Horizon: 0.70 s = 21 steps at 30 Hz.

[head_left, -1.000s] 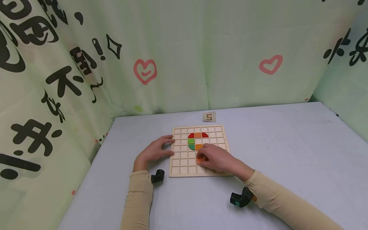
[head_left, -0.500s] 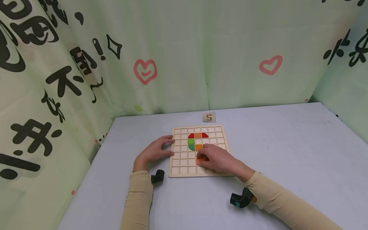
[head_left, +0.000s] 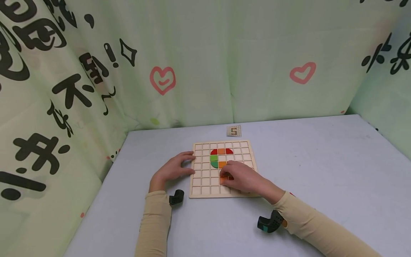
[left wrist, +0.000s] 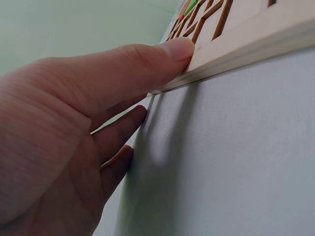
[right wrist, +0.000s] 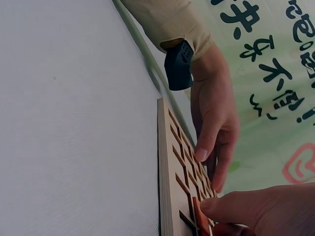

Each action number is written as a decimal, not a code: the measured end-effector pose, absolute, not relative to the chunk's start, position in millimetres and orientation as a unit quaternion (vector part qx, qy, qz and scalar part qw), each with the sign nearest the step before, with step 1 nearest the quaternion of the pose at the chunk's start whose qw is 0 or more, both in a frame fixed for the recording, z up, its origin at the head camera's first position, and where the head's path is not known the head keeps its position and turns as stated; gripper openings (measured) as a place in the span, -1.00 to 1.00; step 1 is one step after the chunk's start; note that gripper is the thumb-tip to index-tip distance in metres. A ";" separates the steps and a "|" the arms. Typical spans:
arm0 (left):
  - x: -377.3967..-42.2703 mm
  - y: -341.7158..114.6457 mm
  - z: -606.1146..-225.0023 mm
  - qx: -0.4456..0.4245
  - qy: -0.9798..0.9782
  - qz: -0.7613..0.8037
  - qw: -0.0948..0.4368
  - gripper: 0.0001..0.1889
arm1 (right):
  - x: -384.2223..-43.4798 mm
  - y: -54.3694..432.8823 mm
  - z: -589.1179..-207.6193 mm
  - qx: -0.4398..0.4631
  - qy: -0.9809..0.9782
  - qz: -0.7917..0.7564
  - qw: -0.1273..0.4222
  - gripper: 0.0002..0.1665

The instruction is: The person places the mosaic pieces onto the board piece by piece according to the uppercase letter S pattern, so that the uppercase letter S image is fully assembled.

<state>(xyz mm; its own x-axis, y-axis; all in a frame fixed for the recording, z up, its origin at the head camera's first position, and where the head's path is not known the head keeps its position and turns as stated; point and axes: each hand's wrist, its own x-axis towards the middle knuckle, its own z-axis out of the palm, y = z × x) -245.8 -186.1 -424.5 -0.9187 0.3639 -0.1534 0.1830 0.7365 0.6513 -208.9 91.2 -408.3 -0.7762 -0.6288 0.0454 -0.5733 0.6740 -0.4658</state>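
Note:
A wooden grid board [head_left: 205,191] lies on the table, with red, orange and green tiles [head_left: 213,158] in its upper middle cells. My left hand [head_left: 172,167] rests against the board's left edge, fingers fairly straight. In the left wrist view its thumb [left wrist: 178,49] touches the rim. The right hand [head_left: 242,175] reaches over the lower middle of the board with curled fingers. Its thumb and fingers pinch an orange tile [right wrist: 199,216] at the grid; the thumb tip meets the tile in the right wrist view. That hand covers several cells, and its fingertips are partly hidden.
A small pattern card [head_left: 233,131] lies behind the board near the table's back edge. Black wrist cameras [head_left: 270,220] sit by both wrists, low over the white table [head_left: 321,171]. A pale green curtain [head_left: 199,53] encloses the back and sides.

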 end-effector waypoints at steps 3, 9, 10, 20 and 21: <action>-245.9 -185.5 -424.5 0.147 0.922 0.329 0.138 -0.37 | -209.2 95.4 -408.6 -0.331 0.909 -0.246 0.062 -0.84; -245.8 -185.5 -423.9 0.144 0.925 0.323 0.138 -0.38 | -209.0 111.7 -405.7 -0.317 0.908 -0.264 0.076 -0.78; -245.7 -185.5 -423.7 0.144 0.925 0.322 0.138 -0.38 | -208.5 115.6 -405.2 -0.313 0.909 -0.265 0.077 -0.77; -245.5 -185.5 -423.4 0.146 0.925 0.322 0.138 -0.38 | -194.3 169.0 -400.4 -0.279 0.918 -0.274 0.071 -0.75; -245.6 -185.4 -423.5 0.146 0.925 0.321 0.138 -0.38 | -192.1 175.1 -400.0 -0.273 0.920 -0.274 0.068 -0.75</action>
<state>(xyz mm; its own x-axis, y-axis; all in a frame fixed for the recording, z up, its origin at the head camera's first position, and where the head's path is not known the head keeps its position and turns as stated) -245.6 -185.4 -423.5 -0.9191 0.3592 -0.1617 0.1817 0.7507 0.6352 -192.1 175.1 -400.0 -0.8415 -0.5398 0.0243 -0.4652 0.7009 -0.5406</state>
